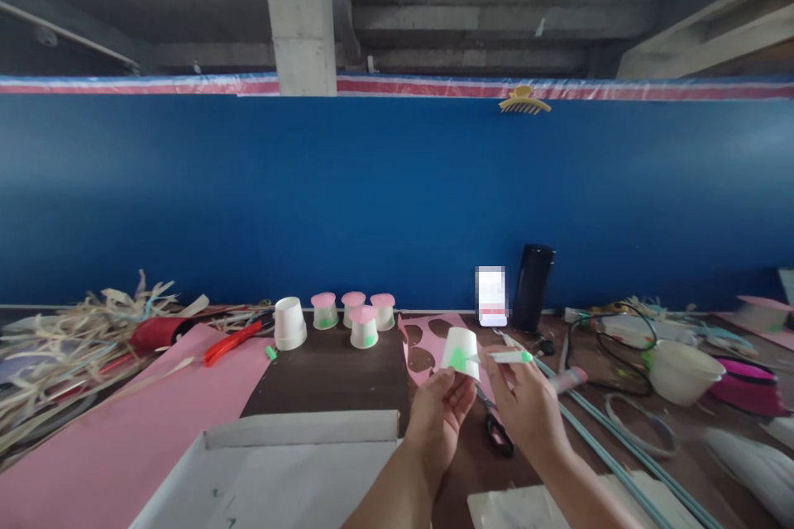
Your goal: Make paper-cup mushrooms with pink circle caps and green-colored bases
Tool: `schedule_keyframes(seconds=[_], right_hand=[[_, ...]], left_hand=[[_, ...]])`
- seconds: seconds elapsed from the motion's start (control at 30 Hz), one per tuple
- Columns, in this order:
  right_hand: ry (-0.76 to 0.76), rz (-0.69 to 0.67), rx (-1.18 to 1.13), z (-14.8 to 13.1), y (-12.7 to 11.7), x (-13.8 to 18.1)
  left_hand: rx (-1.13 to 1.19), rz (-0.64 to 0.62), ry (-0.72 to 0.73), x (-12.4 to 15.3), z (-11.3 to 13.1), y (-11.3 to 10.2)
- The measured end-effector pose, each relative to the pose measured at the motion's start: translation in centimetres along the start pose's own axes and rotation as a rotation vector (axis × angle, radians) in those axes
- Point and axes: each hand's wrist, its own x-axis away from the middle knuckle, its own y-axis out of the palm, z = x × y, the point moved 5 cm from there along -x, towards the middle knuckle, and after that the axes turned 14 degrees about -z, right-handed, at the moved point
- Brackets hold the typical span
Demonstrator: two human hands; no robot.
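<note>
On the left, a pink sheet [124, 430] and straw crowd the worktop [347, 372]. Four pink-topped cups [363, 326] stand by the blue wall. The left hand [439, 413] holds a small paper cup [461, 351] up over the worktop, its grip closed on the rim. The right hand [527, 405] pinches a green marker [509, 357], tip at the cup's green patch. This looks like colouring, which calls for a steady cup. Scissors [496, 430] lie just beneath and a box edge [298, 430] is near, with bare wood between.
</note>
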Motion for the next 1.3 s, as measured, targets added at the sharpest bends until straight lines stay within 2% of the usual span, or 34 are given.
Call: schedule_keyframes(seconds=[0.33,0.77,1.13,1.3], right_hand=[[0.018,-0.062,0.017,-0.51,0.21,0.57],[-0.068,0.02,0.008,-0.48,-0.04,-0.05],[0.019,-0.037,0.029,-0.56,0.27,0.61],[-0.059,-0.007,0.014,-0.75,0.09,0.28]], left_hand=[[0.014,-0.006,0.011,-0.18,0.12,-0.17],[0.005,-0.001,-0.015,-0.02,-0.17,0.1],[0.006,0.012,0.013,-0.05,0.02,0.03],[0.008,0.002,0.015,-0.1,-0.03,0.02]])
